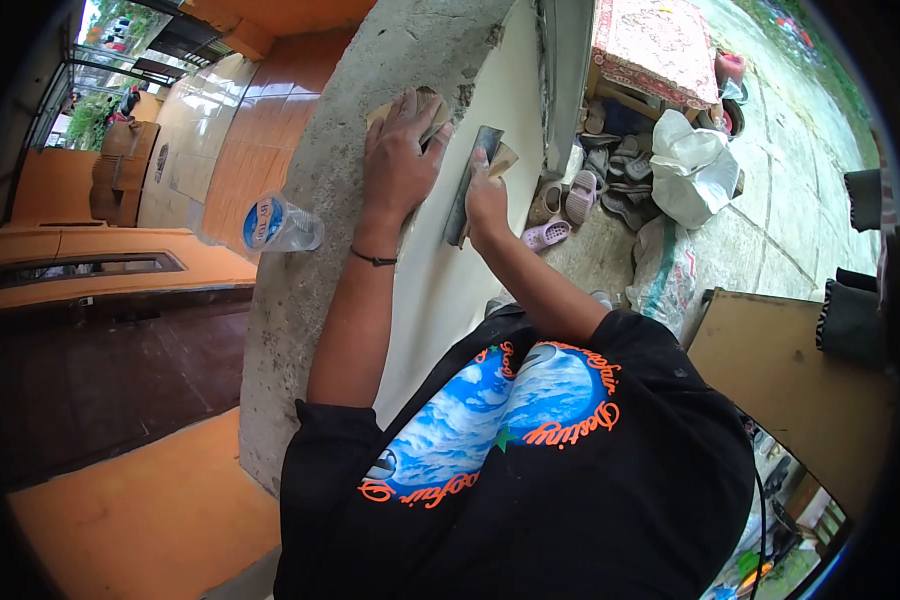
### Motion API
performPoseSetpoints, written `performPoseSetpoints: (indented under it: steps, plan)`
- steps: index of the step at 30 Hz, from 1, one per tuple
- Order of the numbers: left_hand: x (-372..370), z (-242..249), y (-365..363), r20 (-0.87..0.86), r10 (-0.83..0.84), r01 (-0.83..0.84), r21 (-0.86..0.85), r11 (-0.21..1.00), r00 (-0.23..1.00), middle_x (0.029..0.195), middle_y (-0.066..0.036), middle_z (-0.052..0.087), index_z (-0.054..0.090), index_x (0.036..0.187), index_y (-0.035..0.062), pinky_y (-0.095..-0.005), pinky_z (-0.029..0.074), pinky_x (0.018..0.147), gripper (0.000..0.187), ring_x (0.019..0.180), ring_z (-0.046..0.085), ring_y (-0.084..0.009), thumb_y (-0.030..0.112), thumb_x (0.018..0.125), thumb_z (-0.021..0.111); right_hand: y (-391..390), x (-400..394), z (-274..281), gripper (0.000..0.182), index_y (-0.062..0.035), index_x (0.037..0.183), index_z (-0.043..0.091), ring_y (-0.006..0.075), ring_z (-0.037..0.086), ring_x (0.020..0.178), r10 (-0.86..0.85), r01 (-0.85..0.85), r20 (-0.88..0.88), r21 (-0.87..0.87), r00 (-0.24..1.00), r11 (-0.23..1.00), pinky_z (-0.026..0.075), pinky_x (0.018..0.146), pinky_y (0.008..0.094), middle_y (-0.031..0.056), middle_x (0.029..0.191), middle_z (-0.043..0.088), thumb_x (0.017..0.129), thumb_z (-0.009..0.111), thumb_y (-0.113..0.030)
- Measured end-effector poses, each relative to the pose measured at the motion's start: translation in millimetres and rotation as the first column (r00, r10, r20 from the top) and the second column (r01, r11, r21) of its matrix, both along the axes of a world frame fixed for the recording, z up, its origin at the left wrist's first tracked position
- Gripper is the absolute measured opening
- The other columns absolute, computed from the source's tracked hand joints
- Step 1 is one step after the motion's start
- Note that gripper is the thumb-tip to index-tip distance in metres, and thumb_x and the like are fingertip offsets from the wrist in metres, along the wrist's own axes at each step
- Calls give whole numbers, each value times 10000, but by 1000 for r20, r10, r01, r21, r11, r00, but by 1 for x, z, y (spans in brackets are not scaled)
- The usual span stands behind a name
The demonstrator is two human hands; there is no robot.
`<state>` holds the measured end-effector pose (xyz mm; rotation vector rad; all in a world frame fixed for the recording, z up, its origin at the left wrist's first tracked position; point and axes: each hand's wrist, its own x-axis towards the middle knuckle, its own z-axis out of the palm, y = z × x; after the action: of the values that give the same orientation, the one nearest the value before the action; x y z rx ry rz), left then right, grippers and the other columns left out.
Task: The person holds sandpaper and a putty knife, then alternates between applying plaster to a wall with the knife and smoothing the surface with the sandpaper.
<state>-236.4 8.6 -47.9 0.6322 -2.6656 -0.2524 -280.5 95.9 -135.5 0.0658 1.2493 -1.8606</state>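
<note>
My left hand (398,165) lies over the rough top of a concrete half-wall (310,340). Its fingers bend over a tan, flat piece (430,108) like cardboard, which shows on both sides of the hand. My right hand (485,205) grips a plastering trowel (460,198) with a long grey blade and a tan part behind it. The thumb presses on the blade, which lies close along the smooth, pale side face (510,110) of the wall. Part of the trowel is hidden by the fingers.
A clear plastic cup (285,224) lies tipped on the wall's left edge. To the right are sandals (582,197), a white sack (685,170) and a cloth-covered table (655,50). A brown board (770,360) stands nearer. Orange tiled floor (290,100) extends left of the wall.
</note>
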Motion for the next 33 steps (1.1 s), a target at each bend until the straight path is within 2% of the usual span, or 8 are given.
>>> performPoseSetpoints:
  steps: [4,9,11,15,21,24,29,33]
  plan:
    - [-2,1,-1,-14,-4,4,-13,1000,1000,1305,-203,439,522,1232,88,-415,233,1051,428,1265,356,-310,333,881,510,13,37,22,600,11,1260,424,179,500,1006,-46,63,-235,65,971,996,355,922,296,133,1132,537,908,433,-475]
    - [0,0,-2,-3,-2,2,-14,1000,1000,1309,-206,433,519,1236,96,-418,233,1050,425,1267,354,-310,330,882,510,5,4,4,551,44,1092,496,162,572,796,-4,4,41,-1,999,1000,449,750,285,82,855,598,907,440,-472]
    - [-2,1,-2,-9,-8,8,-9,1000,1000,1309,-207,432,519,1237,98,-418,233,1050,424,1267,353,-310,328,882,510,10,5,11,550,34,1143,481,174,561,888,-18,19,84,-15,996,1000,427,820,294,104,958,593,910,443,-463]
    - [-1,1,-1,-9,5,-5,-10,1000,1000,1310,-203,433,522,1235,100,-418,234,1049,421,1269,352,-307,330,883,508,16,40,27,558,1,1241,434,175,478,1058,-94,93,-277,-15,956,996,344,934,292,126,1151,521,913,446,-450]
    - [0,-1,-1,7,0,0,-13,1000,1000,1330,-197,412,509,1248,106,-421,228,1054,432,1273,346,-306,346,889,492,18,8,24,582,36,1136,499,154,552,854,46,-52,77,75,996,996,432,777,277,103,938,593,898,448,-493]
    - [-1,1,-2,26,13,-13,-14,1000,1000,1337,-194,404,500,1257,110,-417,226,1057,431,1274,344,-305,345,896,474,23,41,33,629,42,1179,480,183,530,936,-45,62,-269,55,962,997,391,866,312,134,1017,579,883,464,-513]
    - [1,1,-1,10,8,-8,13,1000,1000,1338,-182,407,495,1262,118,-410,227,1060,413,1278,337,-303,329,911,442,14,14,-5,616,41,1138,497,172,541,890,56,-55,-35,53,998,997,428,792,300,121,992,585,883,456,-518]
    - [0,2,-1,-15,33,-32,51,998,999,1337,-176,411,495,1260,110,-410,226,1061,404,1279,333,-303,314,917,433,23,35,15,604,13,1152,464,141,514,821,58,-45,-240,61,969,997,453,726,283,77,954,543,880,458,-526]
